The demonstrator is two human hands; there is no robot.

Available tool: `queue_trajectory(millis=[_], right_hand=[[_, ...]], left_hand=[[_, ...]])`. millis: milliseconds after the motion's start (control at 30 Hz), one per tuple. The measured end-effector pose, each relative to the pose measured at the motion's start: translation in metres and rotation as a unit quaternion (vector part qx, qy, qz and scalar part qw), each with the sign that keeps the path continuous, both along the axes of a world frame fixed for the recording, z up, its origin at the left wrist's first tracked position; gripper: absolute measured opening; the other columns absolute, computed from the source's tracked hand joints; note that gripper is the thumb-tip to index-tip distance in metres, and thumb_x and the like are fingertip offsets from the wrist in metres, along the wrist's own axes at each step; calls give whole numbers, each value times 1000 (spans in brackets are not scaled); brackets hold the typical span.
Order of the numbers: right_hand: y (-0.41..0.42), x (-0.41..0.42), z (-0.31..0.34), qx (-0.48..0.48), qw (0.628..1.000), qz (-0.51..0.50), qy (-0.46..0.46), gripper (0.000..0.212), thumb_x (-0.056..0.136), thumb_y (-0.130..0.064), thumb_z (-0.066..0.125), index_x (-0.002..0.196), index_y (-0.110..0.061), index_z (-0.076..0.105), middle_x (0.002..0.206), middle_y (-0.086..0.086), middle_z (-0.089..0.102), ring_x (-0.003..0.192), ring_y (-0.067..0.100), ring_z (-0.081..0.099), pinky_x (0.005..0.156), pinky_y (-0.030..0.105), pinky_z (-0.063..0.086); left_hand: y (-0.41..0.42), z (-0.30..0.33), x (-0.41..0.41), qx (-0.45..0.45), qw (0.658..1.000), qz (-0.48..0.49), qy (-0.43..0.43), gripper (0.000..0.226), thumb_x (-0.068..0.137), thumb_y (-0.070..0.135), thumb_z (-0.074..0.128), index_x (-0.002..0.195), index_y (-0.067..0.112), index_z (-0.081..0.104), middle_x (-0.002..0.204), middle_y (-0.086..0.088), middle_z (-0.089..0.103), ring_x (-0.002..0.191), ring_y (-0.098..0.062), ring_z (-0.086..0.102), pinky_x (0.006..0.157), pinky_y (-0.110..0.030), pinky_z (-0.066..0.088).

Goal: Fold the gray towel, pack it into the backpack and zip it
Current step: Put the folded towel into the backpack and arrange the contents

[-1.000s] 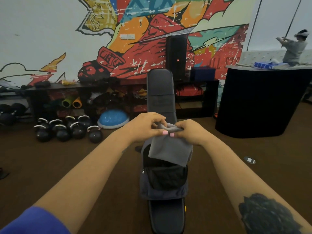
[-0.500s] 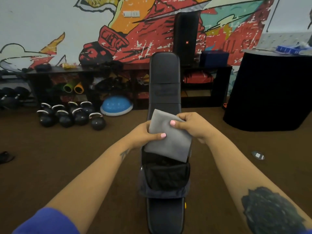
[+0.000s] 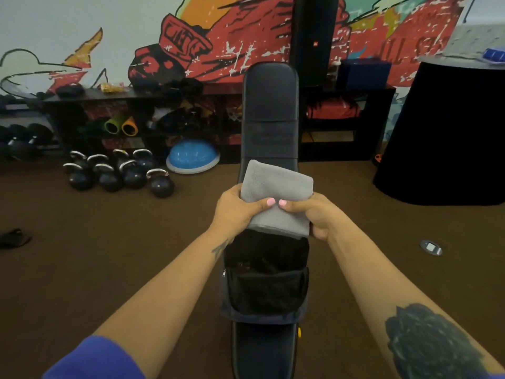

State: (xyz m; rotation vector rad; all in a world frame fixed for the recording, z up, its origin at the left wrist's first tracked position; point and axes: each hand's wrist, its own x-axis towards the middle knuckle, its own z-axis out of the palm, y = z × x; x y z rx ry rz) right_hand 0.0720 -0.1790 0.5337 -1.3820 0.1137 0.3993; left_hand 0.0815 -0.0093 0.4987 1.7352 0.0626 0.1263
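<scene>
The gray towel point(image 3: 276, 192) is folded into a compact rectangle and held above the far end of the backpack. My left hand point(image 3: 236, 210) grips its left edge, thumb across the top. Gripping the right edge is my right hand point(image 3: 314, 214), its thumb meeting the left thumb in the middle. The dark backpack point(image 3: 265, 285) lies unzipped on the black bench point(image 3: 269, 113), its main compartment gaping just below the towel, with a mesh pocket inside. A zipper pull point(image 3: 224, 273) shows on its left side.
Several kettlebells point(image 3: 120, 173) and a blue balance dome point(image 3: 192, 157) sit on the brown floor at left. A dark shelf unit point(image 3: 153, 113) lines the mural wall. A black draped counter point(image 3: 451, 132) stands at right. A small floor socket point(image 3: 431, 247) lies at right.
The towel went from a hanging piece pinched at its top to a flat folded rectangle. Both hands shifted to its sides and lowered it toward the open backpack.
</scene>
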Motion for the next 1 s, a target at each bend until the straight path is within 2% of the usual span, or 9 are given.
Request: queue_trajectory(millis=[167, 267, 367, 467, 567, 633, 733, 800, 1000], right_hand=[[-17, 27, -13, -36, 998, -41, 15, 21, 79, 1, 69, 83, -15, 56, 82, 0, 60, 71, 11, 58, 45, 17, 48], [-24, 40, -28, -35, 998, -43, 21, 21, 79, 0, 70, 90, -14, 58, 87, 0, 63, 79, 16, 61, 55, 23, 50], [-26, 50, -41, -65, 996, -51, 19, 25, 76, -1, 73, 96, -11, 60, 88, 1, 64, 84, 18, 61, 60, 25, 48], [-27, 59, -52, -93, 994, -59, 20, 26, 77, 0, 72, 96, -11, 58, 85, -2, 62, 76, 12, 58, 58, 22, 46], [-30, 70, -68, -127, 990, -61, 24, 33, 77, -2, 73, 103, -12, 55, 87, -4, 59, 80, 12, 55, 69, 26, 49], [-31, 77, -79, -161, 985, -52, 27, 34, 78, -4, 72, 105, -14, 53, 87, -6, 56, 86, 14, 53, 74, 30, 47], [-31, 84, -96, -200, 979, -38, 5, 36, 81, -3, 69, 114, -10, 56, 82, -9, 53, 75, 6, 49, 59, 21, 41], [-30, 91, -109, -238, 970, -34, -15, 39, 82, -4, 68, 120, -7, 57, 83, -8, 56, 74, 7, 50, 57, 19, 39], [-18, 115, -155, -373, 927, -1, -45, 38, 84, -6, 66, 121, -9, 60, 110, 13, 65, 102, 26, 58, 86, 35, 48]], left_hand=[[-9, -16, 23, -18, 996, -31, 78, 33, 82, 40, 66, 104, 15, 64, 109, -7, 68, 102, -23, 64, 91, -40, 53], [-10, -33, 34, -20, 997, -16, 69, 20, 82, 29, 69, 95, 15, 67, 102, -5, 70, 95, -18, 64, 91, -37, 53], [-12, -54, 42, -9, 997, -10, 76, 21, 83, 28, 69, 99, 15, 66, 101, -3, 69, 94, -17, 63, 89, -33, 52], [-11, -74, 49, -32, 990, -32, 135, 31, 91, 36, 56, 112, 15, 63, 111, -4, 66, 103, -20, 62, 87, -35, 53], [-5, -93, 58, -64, 976, -40, 203, 33, 97, 37, 41, 119, 19, 58, 121, -2, 62, 112, -20, 60, 88, -38, 54], [0, -105, 63, -21, 974, -46, 222, 29, 99, 30, 40, 121, 19, 56, 124, 0, 60, 116, -18, 57, 89, -36, 51], [6, -127, 73, 57, 966, -46, 249, 30, 97, 20, 46, 126, 17, 54, 129, -1, 56, 119, -19, 52, 93, -37, 48], [11, -143, 83, 114, 956, -55, 264, 30, 96, 17, 49, 126, 17, 54, 133, -2, 54, 121, -21, 50, 95, -37, 47], [21, -188, 110, 261, 912, -126, 292, 41, 93, 17, 54, 134, 17, 46, 138, -4, 50, 121, -22, 51, 86, -26, 41]])
